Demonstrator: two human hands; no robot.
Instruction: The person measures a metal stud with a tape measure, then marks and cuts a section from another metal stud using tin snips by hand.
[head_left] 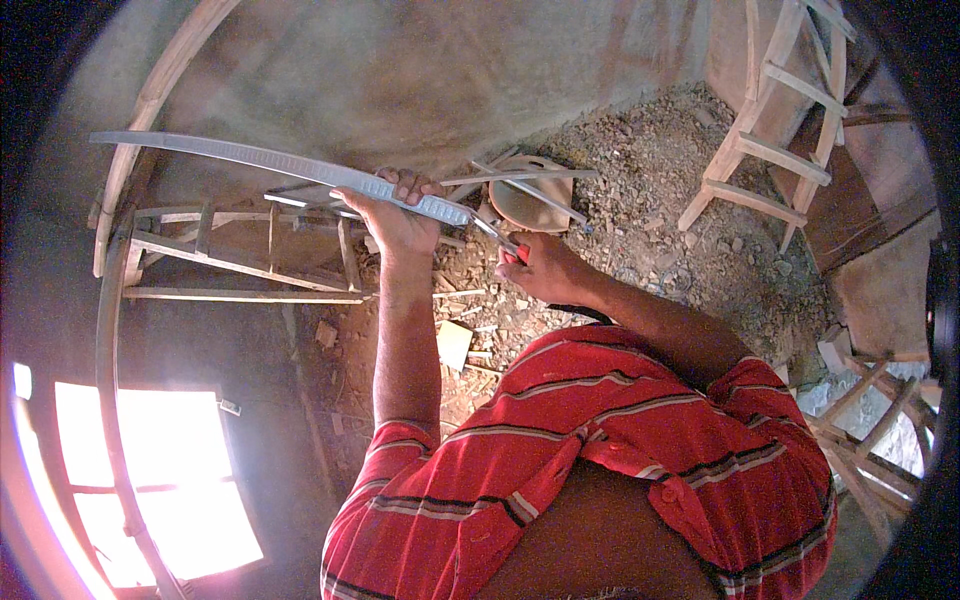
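Note:
A long, thin grey metal strip (255,158) with rows of small slots or ridges extends from the centre toward the upper left. My left hand (403,228) is closed round it near its right end, with fingers curled over the upper edge and the thumb below. Just to the right, my right hand (553,270) is wrapped round the red handle of a metal tool (513,255). The narrow metal part of this tool points up and left, reaching the strip's end. Its exact kind is unclear because my fingers cover much of it.
Beyond my hands stands a round tan basin (535,207) with metal strips lying across it. Wooden ladder-like frames stand at the left (250,293), upper right (770,145) and lower right (870,440). Rubble (690,190) and wood scraps cover the floor, with a yellowish piece (454,345) among them.

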